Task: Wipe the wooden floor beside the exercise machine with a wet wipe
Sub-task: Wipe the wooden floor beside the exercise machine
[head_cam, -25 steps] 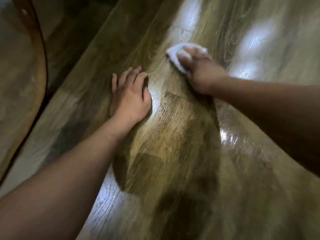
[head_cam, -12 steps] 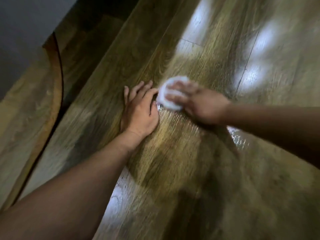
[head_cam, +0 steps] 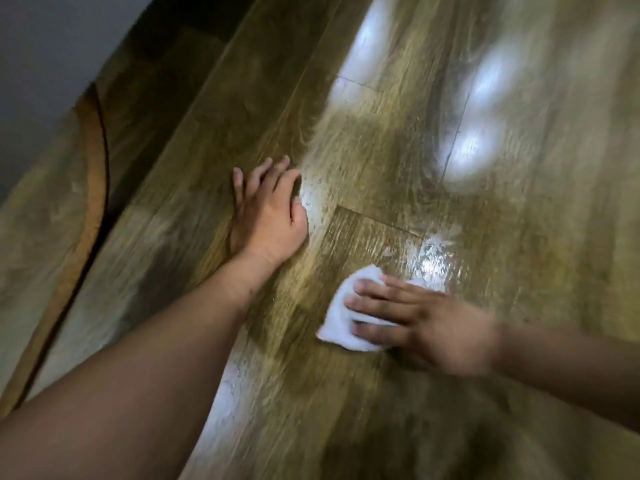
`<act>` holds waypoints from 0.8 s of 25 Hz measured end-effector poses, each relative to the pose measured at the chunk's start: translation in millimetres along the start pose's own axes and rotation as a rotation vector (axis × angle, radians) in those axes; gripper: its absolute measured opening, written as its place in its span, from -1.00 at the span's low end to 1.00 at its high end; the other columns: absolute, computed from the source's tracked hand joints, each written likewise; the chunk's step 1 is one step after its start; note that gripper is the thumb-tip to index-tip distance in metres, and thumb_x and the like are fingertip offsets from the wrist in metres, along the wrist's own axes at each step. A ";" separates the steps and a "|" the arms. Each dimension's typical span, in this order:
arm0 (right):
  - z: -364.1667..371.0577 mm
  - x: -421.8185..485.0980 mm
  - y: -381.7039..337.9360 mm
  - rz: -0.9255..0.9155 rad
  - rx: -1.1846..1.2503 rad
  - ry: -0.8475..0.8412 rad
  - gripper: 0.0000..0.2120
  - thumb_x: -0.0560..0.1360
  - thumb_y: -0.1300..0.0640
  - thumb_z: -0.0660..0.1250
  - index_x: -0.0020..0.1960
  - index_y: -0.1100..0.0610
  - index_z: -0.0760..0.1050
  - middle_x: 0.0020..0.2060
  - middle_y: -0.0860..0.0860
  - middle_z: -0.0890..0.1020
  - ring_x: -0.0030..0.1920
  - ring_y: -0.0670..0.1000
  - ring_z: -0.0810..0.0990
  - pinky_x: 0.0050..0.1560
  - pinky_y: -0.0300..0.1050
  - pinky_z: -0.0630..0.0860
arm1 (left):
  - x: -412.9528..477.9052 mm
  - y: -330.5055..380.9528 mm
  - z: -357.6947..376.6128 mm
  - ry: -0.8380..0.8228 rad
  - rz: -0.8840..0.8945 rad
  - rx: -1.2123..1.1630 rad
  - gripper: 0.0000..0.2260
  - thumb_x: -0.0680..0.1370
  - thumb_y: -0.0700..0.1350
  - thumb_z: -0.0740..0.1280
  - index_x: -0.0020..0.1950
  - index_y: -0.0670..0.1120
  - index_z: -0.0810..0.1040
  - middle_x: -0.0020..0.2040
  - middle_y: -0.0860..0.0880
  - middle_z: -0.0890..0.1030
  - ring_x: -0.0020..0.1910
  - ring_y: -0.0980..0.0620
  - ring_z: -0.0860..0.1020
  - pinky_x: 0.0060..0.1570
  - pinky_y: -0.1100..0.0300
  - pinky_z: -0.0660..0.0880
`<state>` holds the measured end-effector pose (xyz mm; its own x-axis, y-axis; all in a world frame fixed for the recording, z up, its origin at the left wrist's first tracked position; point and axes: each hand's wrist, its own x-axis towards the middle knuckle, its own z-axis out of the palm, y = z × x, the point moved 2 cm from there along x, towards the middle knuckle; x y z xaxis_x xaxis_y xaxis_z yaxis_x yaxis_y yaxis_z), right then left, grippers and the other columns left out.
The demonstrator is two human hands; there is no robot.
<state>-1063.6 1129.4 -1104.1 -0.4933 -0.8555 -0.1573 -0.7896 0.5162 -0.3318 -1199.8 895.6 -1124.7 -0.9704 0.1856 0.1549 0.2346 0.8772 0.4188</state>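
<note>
Slippage is the nearest worry: the right hand [head_cam: 426,327] lies with its fingers straight and flat across the wet wipe [head_cam: 334,323], pressing it to the wooden floor [head_cam: 381,161] rather than pinching it. A fast stroke could therefore let the folded cloth bunch up or slide out from under the fingers, leaving a strip unwiped. The wipe sits nearer the camera than the left hand [head_cam: 270,216] and off to its right, well apart from it, with bare board between. Only the wipe's left edge and a corner beyond the fingertips show white; the rest is hidden beneath the right hand. Farther out, the left hand is planted palm down, fingers straight and loosely spread, holding nothing and apparently bearing weight. A glossy wet patch [head_cam: 434,258] lies to the right of the left hand, just past the wipe, and if that dampness spreads under the palm, the bracing hand could skid. To the left of the left hand runs a curved brown edge [head_cam: 93,209], which I cannot identify for sure. Beyond the left hand the boards carry bright glare [head_cam: 485,81], which may mask missed streaks.
</note>
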 end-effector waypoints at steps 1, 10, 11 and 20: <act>-2.5 -26.1 18.8 -0.047 -0.018 -0.021 -0.55 0.64 -0.03 0.08 0.51 0.01 0.32 0.55 0.06 0.24 0.57 0.14 0.15 0.48 0.22 0.27 | 0.6 0.3 0.6 -0.009 0.000 0.001 -0.61 0.46 -0.09 0.19 0.26 -0.10 0.53 0.41 -0.07 0.48 0.44 -0.13 0.31 0.50 -0.23 -0.01; -35.4 -50.5 134.2 1.104 0.128 0.435 -0.45 0.49 0.13 0.07 0.49 0.00 0.31 0.56 0.15 0.17 0.53 0.25 0.19 0.48 0.10 0.22 | -9.5 57.1 -3.4 0.019 0.168 0.051 -0.59 0.42 -0.12 0.16 0.23 -0.12 0.52 0.28 -0.11 0.55 0.34 -0.15 0.43 0.47 -0.31 -0.01; -13.4 -56.1 94.7 1.015 0.110 0.421 -0.44 0.50 0.11 0.03 0.50 0.01 0.30 0.56 0.18 0.19 0.52 0.28 0.20 0.46 0.18 0.25 | -10.3 81.8 3.6 0.005 0.217 -0.002 -0.59 0.41 -0.11 0.16 0.23 -0.12 0.53 0.27 -0.10 0.55 0.32 -0.13 0.45 0.48 -0.28 0.00; 20.7 -221.6 55.0 0.741 -0.033 0.277 -0.54 0.63 0.02 -0.03 0.50 -0.01 0.27 0.52 0.09 0.28 0.46 0.25 0.33 0.28 0.29 0.45 | -5.0 149.0 68.2 -0.193 0.337 0.047 -0.58 0.52 0.00 0.16 0.36 -0.08 0.43 0.47 -0.08 0.36 0.49 -0.12 0.21 0.51 -0.21 -0.10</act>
<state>-990.1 1346.6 -1106.8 -0.9644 -0.2496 -0.0877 -0.2281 0.9524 -0.2024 -1164.0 1055.6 -1124.1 -0.8336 0.5425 0.1040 0.5434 0.7715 0.3309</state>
